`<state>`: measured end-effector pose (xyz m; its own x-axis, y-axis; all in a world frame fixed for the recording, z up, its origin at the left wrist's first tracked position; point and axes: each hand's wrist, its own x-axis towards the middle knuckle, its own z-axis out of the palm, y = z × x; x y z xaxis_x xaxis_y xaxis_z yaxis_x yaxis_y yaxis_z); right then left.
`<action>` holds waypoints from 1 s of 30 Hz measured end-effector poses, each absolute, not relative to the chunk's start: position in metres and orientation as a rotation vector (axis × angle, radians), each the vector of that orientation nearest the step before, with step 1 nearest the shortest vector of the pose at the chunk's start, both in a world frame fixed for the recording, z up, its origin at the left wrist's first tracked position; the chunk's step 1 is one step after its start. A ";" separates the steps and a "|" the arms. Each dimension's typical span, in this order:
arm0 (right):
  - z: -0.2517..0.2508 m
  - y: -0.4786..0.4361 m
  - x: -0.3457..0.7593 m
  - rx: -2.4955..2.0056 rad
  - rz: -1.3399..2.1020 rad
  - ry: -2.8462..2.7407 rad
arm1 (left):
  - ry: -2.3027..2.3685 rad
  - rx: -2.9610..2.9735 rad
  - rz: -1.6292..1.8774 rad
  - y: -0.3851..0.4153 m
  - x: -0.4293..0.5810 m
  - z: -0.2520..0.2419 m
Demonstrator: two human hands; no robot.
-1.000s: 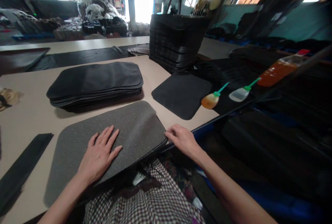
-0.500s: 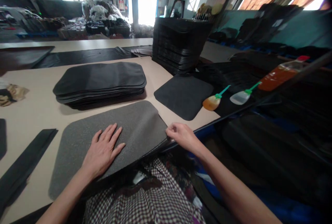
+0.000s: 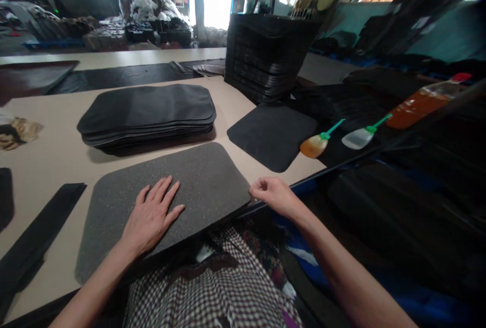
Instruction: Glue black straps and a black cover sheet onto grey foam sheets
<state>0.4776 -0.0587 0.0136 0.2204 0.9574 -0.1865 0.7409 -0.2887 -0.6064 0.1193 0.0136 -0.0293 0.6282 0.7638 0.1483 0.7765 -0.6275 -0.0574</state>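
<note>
A grey speckled foam mat (image 3: 197, 181) lies flat on the beige table (image 3: 45, 156) right in front of me. My left hand (image 3: 152, 214) rests palm down on it, fingers spread. At the mat's right front corner my right hand (image 3: 271, 194) pinches the edge with its fingers curled. A stack of black mats (image 3: 148, 113) sits just behind the grey one.
A single black mat (image 3: 271, 133) lies to the right, with a tall stack of black pieces (image 3: 266, 57) behind it. Two green-nozzled squeeze bottles (image 3: 317, 143) (image 3: 360, 135) and an orange bottle (image 3: 425, 100) lie at right. Black strips (image 3: 38, 234) lie at left.
The raised right corner of the grey mat has been lowered and the mat now lies flat. My right hand stays at that corner; my left hand has not moved on the mat.
</note>
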 end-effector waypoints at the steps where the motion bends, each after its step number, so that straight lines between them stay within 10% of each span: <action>1: 0.012 -0.059 0.476 -2.138 0.727 -1.596 | -1.300 -2.728 -0.156 0.013 0.119 -0.029; 14: 0.011 -0.072 0.453 -2.018 -0.122 -1.877 | -1.295 -2.717 -0.149 0.013 0.121 -0.028; 30: -0.041 -0.055 0.358 -1.856 -0.031 -2.119 | -1.377 -2.713 -0.146 0.010 0.122 -0.021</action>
<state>0.3581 -0.0548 -0.0410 -0.1024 0.9618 0.2538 0.9688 0.1543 -0.1940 0.1217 0.0095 -0.0206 0.5878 0.7988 0.1284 0.8080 -0.5877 -0.0425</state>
